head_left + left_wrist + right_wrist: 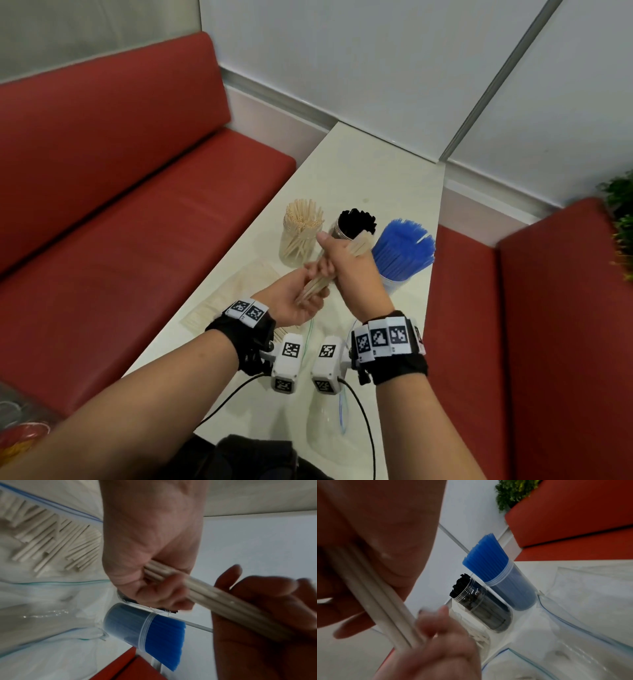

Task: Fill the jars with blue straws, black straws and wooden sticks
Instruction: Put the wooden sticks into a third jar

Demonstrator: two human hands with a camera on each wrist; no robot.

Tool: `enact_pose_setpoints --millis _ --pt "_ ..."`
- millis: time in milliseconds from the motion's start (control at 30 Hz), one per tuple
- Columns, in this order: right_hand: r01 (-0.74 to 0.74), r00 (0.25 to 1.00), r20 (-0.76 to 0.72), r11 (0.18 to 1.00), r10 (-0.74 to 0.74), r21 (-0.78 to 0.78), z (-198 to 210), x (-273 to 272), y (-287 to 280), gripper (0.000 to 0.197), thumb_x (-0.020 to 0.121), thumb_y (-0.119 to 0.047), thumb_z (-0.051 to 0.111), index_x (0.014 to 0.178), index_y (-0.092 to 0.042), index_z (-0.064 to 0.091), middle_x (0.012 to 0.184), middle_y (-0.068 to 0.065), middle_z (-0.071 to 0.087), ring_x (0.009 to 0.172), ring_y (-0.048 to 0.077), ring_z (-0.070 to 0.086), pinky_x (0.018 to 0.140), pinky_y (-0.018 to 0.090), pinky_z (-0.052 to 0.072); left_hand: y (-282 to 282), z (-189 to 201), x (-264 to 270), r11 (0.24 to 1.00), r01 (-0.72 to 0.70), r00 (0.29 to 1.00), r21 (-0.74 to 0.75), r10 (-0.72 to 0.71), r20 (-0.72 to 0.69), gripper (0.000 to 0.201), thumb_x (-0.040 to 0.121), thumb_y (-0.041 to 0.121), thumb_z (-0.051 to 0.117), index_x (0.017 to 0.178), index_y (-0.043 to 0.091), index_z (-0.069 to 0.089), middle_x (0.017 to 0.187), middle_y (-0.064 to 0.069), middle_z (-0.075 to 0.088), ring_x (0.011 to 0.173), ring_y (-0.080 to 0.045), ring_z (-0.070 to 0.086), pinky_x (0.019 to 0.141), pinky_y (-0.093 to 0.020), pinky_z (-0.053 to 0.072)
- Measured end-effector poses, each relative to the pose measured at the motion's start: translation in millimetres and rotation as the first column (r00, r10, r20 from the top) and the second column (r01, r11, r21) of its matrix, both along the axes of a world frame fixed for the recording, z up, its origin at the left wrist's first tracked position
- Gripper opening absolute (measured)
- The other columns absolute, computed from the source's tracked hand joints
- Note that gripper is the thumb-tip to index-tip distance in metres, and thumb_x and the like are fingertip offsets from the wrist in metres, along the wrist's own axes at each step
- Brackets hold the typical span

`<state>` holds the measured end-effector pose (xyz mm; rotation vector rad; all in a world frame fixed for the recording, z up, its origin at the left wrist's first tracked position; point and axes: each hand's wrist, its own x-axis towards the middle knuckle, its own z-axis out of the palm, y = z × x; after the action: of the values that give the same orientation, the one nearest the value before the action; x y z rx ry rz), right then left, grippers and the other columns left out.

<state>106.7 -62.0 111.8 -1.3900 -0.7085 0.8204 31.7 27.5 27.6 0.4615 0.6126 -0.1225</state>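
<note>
Bundle of wooden sticks held over the table middle, tilted, pale beige, thin and straight, motion-blurred; count unreadable. Right hand wrapped around upper part of bundle, tips poking out past the knuckles. Left hand palm up, fingers curled around the lower end.

Three clear jars in a row across the table, all upright:
- stick jar toward left edge, packed with beige sticks fanning out of the mouth
- black-straw jar in the middle, black straws just above rim, partly hidden behind right hand
- blue-straw jar by right edge, blue straws standing well above rim, densely packed

Black and blue jars just beside each other in right wrist view.

Bag of loose sticks flat near left edge, just in front of stick jar; sticks inside lie in mixed directions. Two more clear zip bags at near edge under the wrists, one green-lined, one blue-lined; contents not clear.

Held bundle sits in front of the stick jar and black jar; right hand overlaps black jar rim in head view.

Red bench seats on both long sides of table. Green plant behind right bench backrest.

Counts: 3 jars, 3 bags, 2 hands, 1 held bundle.
</note>
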Motion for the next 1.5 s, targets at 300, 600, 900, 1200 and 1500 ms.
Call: enact_pose_setpoints --millis 300,600,900,1200,1500 --pt "-0.350 0.889 0.083 0.787 0.450 -0.508 15.3 38.8 -2.5 0.017 0.091 -0.021 0.075 0.093 -0.005 0.078 0.095 0.016 0.078 0.088 0.028 0.074 0.086 0.041 0.062 17.8 -22.4 -16.6 0.978 0.034 0.989 0.204 -0.004 -0.146 0.028 0.101 0.022 0.046 0.075 0.012 0.049 0.043 0.001 0.035 0.028 -0.004 0.023 0.026 -0.014 0.016" --pt "0.005 0.903 0.404 0.937 0.146 -0.349 59.1 91.6 76.3 0.014 0.088 -0.013 0.075 0.091 0.000 0.077 0.082 0.011 0.078 0.076 0.025 0.077 0.071 0.032 0.064 24.8 -49.4 2.0 0.565 0.362 0.922 0.741 -0.101 -0.374 0.037 0.102 0.021 0.049 0.090 -0.007 0.069 0.085 -0.022 0.072 0.068 -0.028 0.068 0.069 -0.036 0.059" --pt "0.169 0.861 0.497 0.865 0.103 -0.472 13.2 110.6 147.2 0.018 0.091 -0.013 0.072 0.095 0.004 0.074 0.086 0.018 0.075 0.067 0.029 0.074 0.074 0.039 0.063 22.7 -95.1 -14.4 -0.780 0.542 0.330 0.313 -0.145 -0.933 0.057 0.106 0.029 0.032 0.158 0.019 0.011 0.165 -0.009 0.006 0.150 -0.033 0.010 0.119 -0.052 0.015" --pt "0.173 0.861 0.508 0.918 0.035 -0.357 5.9 116.2 171.8 0.023 0.088 -0.005 0.067 0.087 0.018 0.066 0.084 0.028 0.070 0.071 0.036 0.073 0.072 0.058 0.059 41.2 -109.8 -17.3 -0.772 0.479 0.461 0.417 -0.183 -0.868 0.043 0.102 0.014 0.041 0.145 0.010 0.038 0.151 -0.012 0.034 0.127 -0.033 0.043 0.100 -0.045 0.043" --pt "0.151 0.892 0.433 0.819 0.129 -0.554 -32.9 120.8 178.8 0.025 0.091 -0.016 0.067 0.105 0.004 0.069 0.103 0.019 0.073 0.065 0.030 0.075 0.071 0.043 0.061 52.4 -105.2 -10.4 -0.834 0.386 0.419 0.394 -0.222 -0.880 0.033 0.101 0.008 0.041 0.131 0.010 0.054 0.135 -0.009 0.055 0.123 -0.028 0.052 0.106 -0.040 0.039"
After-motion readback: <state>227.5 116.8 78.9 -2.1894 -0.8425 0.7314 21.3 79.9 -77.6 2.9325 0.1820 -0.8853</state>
